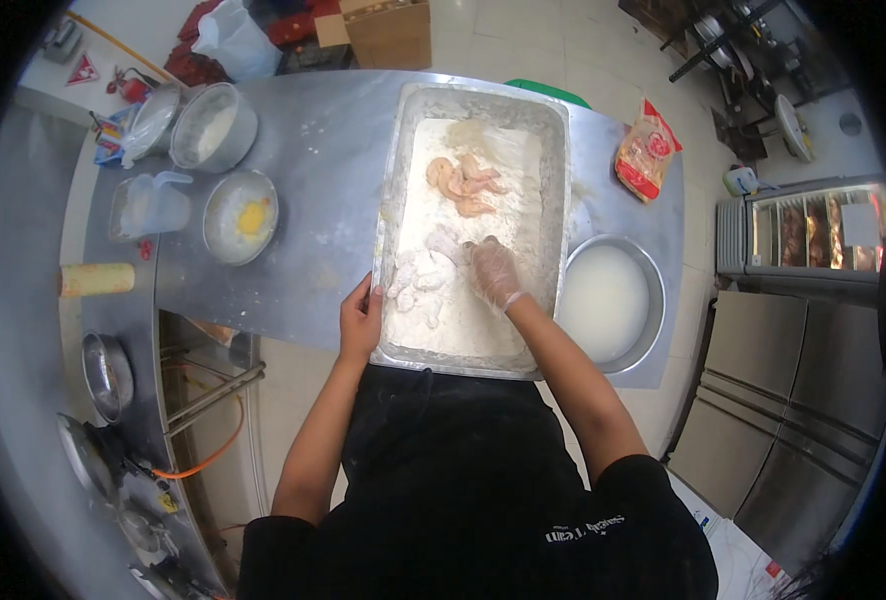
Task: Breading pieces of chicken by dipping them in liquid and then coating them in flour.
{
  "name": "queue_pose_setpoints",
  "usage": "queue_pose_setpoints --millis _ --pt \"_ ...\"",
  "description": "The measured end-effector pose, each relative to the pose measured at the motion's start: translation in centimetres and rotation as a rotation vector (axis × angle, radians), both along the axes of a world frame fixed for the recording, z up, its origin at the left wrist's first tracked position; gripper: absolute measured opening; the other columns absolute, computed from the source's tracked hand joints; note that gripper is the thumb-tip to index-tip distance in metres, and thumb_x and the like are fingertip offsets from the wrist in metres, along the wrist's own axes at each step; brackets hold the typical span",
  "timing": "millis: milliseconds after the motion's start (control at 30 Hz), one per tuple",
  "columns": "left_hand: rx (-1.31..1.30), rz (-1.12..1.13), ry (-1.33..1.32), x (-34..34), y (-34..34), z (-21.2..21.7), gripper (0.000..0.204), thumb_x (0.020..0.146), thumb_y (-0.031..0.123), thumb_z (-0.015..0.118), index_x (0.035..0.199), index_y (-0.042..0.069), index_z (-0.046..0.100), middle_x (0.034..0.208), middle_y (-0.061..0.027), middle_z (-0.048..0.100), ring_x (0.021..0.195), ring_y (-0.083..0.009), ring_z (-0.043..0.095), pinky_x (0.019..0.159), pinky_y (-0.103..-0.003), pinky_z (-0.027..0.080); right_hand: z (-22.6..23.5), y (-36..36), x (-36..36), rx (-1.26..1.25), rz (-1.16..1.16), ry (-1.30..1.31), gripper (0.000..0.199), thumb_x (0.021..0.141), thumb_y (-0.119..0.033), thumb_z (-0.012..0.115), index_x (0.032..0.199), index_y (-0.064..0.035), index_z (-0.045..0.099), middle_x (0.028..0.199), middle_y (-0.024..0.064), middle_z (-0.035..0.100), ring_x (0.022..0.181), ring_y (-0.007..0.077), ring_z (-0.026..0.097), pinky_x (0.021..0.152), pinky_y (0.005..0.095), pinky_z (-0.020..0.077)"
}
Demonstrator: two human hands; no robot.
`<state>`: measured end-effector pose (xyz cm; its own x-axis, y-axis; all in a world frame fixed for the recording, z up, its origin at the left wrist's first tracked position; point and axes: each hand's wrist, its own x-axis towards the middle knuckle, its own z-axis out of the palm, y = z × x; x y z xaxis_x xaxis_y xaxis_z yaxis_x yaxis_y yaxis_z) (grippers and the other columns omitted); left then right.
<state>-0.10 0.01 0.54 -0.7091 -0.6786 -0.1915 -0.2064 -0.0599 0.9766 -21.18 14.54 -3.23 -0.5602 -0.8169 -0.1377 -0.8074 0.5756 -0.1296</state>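
A deep metal tray [394, 150] of white flour [463, 325] lies in front of me. My left hand [360, 318] is bare and grips its left rim. Inside the tray is my right hand [494, 272], in a clear plastic glove, its fingers curled down and dusted with flour. What those fingers hold, if anything, is hidden. Just left of them lie several flour-coated chicken pieces [425, 278]. Farther up the tray sit bare, uncoated chicken pieces [461, 184] on the flour.
Right of the tray stands a round metal pan of cloudy whitish liquid [603, 302]. A red-and-clear packet [649, 150] lies beyond it. On the left are a bowl with yellow powder [253, 217], a plastic jug [158, 207] and a metal pot [229, 130].
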Motion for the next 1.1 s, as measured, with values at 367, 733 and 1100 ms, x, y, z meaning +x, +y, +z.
queue_pose_setpoints --millis 367,733,1100 --pt "-0.057 -0.006 0.047 -0.4 0.1 0.0 0.036 0.094 0.011 0.052 0.125 -0.007 0.05 0.105 -0.0103 0.063 0.09 -0.0097 0.058 0.08 -0.023 0.046 -4.7 2.0 -0.6 0.066 0.336 0.002 0.016 0.081 -0.015 0.051 0.092 -0.0067 0.059 0.076 0.0119 0.064 0.075 0.0249 0.064 0.063 0.037 0.0517" --pt "-0.023 0.023 0.017 0.0 0.1 -0.4 0.037 0.095 0.013 0.052 0.126 -0.007 0.05 0.101 -0.0095 0.064 0.086 -0.0095 0.058 0.077 -0.023 0.047 0.6 2.4 2.3 -0.26 -0.127 -0.333 0.024 0.083 -0.021 0.054 0.093 0.0003 0.059 0.076 0.0197 0.063 0.069 0.0297 0.062 0.065 0.0377 0.0511" --pt "-0.047 0.004 0.053 -0.2 0.2 0.0 0.037 0.095 0.014 0.051 0.127 -0.006 0.05 0.102 -0.0086 0.064 0.086 -0.009 0.058 0.077 -0.023 0.046 -1.8 1.6 5.4 0.191 -0.012 0.366 0.013 0.079 -0.017 0.055 0.08 -0.0096 0.066 0.068 0.0071 0.06 0.067 0.0183 0.059 0.055 0.033 0.042"
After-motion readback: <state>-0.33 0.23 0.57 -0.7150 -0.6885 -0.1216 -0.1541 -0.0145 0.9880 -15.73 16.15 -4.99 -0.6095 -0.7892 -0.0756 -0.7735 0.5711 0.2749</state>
